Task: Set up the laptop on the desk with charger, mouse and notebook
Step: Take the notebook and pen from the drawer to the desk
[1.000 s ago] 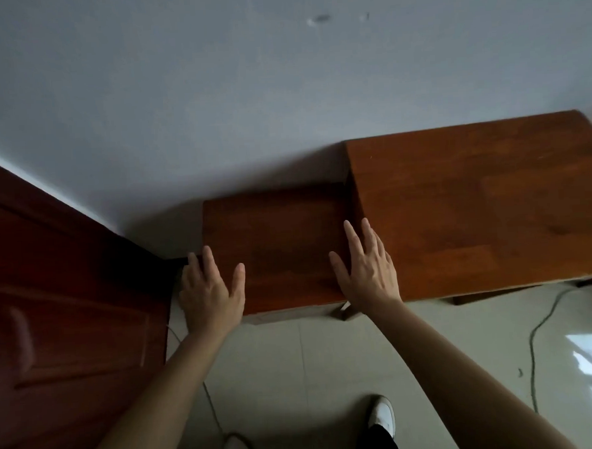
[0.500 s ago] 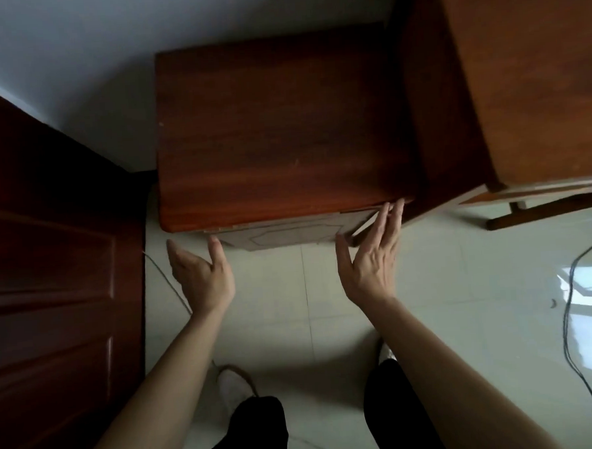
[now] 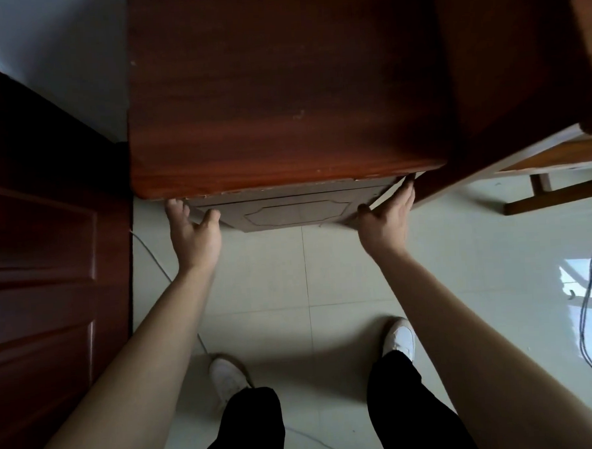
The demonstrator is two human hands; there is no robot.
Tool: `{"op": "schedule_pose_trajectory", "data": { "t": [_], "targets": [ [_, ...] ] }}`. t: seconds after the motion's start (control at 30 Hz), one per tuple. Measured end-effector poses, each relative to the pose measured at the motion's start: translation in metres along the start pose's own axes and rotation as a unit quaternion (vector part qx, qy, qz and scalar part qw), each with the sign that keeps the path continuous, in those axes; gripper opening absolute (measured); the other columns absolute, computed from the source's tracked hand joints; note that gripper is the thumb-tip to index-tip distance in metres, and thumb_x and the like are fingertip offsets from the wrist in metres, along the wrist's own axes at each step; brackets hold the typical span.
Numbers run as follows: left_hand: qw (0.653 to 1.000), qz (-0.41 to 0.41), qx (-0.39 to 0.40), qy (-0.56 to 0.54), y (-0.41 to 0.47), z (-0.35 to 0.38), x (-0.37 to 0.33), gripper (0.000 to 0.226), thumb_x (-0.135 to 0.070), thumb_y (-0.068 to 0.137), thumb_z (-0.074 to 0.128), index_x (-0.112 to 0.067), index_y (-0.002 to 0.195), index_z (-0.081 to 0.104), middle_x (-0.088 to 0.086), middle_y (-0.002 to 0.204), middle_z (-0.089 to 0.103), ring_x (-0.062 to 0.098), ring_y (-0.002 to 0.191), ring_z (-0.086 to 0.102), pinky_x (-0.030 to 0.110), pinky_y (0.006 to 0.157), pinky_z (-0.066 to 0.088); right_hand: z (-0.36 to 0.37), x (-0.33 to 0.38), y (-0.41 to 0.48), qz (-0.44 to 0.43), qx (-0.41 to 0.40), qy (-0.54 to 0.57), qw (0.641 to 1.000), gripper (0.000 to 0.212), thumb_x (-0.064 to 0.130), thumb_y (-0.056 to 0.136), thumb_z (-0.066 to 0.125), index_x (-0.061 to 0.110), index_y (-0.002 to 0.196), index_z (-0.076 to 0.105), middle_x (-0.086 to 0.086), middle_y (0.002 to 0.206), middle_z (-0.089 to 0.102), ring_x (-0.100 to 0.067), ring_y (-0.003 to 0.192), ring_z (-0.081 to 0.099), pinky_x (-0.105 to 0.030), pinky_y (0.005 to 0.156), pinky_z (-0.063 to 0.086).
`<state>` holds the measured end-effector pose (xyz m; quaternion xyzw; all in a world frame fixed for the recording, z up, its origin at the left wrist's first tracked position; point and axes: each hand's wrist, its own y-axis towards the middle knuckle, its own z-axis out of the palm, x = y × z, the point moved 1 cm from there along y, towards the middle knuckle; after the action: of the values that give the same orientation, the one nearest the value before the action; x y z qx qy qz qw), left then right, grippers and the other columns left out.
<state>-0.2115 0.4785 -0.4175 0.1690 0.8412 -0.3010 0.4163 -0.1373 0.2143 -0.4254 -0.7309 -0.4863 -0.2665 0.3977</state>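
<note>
No laptop, charger, mouse or notebook is in view. A low dark-wood cabinet [image 3: 281,98] stands against the wall, with a carved grey-brown front panel [image 3: 297,212] below its top edge. My left hand [image 3: 194,234] holds the cabinet's front left corner, fingers up the side and thumb on the panel. On the front right corner my right hand [image 3: 387,221] grips the same way. The taller wooden desk [image 3: 587,54] rises right next to the cabinet on the right, with only its left end showing.
A dark wooden door [image 3: 50,271] fills the left side, close to the cabinet. A dark cable [image 3: 587,312] lies on the glossy tiled floor at the right, a thin wire [image 3: 152,252] at the left. My white shoes [image 3: 227,379] stand below.
My view has tilted down and closer to the cabinet. Both hands dropped from its top, spread apart, and closed on the front corners below the top edge.
</note>
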Motion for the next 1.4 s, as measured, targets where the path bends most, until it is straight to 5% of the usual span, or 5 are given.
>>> {"op": "schedule_pose_trajectory", "data": {
  "t": [0.17,0.43,0.7,1.23,1.4],
  "targets": [
    [0.999,-0.027,0.016,-0.031,0.004,0.004,-0.002,0.057,0.004,0.089,0.052,0.007,0.141,0.027,0.031,0.148,0.031,0.039,0.135,0.036,0.039,0.111,0.034,0.0,0.01,0.016,0.043,-0.026,0.086,0.995,0.08,-0.002,0.079,0.06,0.007,0.151,0.025,0.001,0.136,0.035,-0.015,0.129,0.035,-0.01,0.096,0.021],
    [1.0,-0.016,-0.017,0.015,0.004,-0.01,-0.004,0.032,-0.009,0.069,0.053,-0.034,0.076,0.035,-0.015,0.073,0.042,-0.006,0.056,0.043,0.017,0.058,0.035,-0.021,0.008,0.0,0.048,0.004,0.073,0.996,0.081,0.008,0.074,0.07,0.01,0.145,0.032,-0.005,0.144,0.046,-0.022,0.133,0.044,-0.042,0.111,0.039],
    [0.996,-0.03,-0.039,0.08,-0.055,-0.03,0.039,0.046,-0.004,0.086,0.063,-0.01,0.127,0.042,0.007,0.11,0.067,0.022,0.097,0.064,0.017,0.075,0.042,-0.033,-0.031,-0.06,0.093,0.005,0.026,0.995,0.091,0.029,0.068,0.065,0.01,0.148,0.026,-0.01,0.147,0.043,-0.028,0.137,0.042,-0.038,0.107,0.036],
    [0.987,-0.155,-0.023,0.017,-0.059,-0.063,0.066,0.024,0.0,0.082,0.06,-0.01,0.104,0.064,0.012,0.1,0.064,0.019,0.077,0.061,0.032,0.071,0.055,-0.048,-0.072,-0.077,0.185,0.01,0.08,0.98,0.074,-0.016,0.081,0.037,0.021,0.144,0.048,-0.004,0.139,0.059,-0.022,0.127,0.058,-0.04,0.101,0.046],
    [0.995,0.024,-0.041,0.088,-0.07,-0.088,0.03,0.039,0.007,0.09,0.05,-0.009,0.124,0.06,0.012,0.12,0.063,0.026,0.105,0.062,0.036,0.087,0.05,-0.077,-0.025,-0.082,0.014,-0.138,-0.033,0.99,0.07,-0.004,0.07,0.034,0.019,0.132,0.06,-0.009,0.13,0.056,-0.024,0.117,0.056,-0.033,0.098,0.042]
  ]
}}
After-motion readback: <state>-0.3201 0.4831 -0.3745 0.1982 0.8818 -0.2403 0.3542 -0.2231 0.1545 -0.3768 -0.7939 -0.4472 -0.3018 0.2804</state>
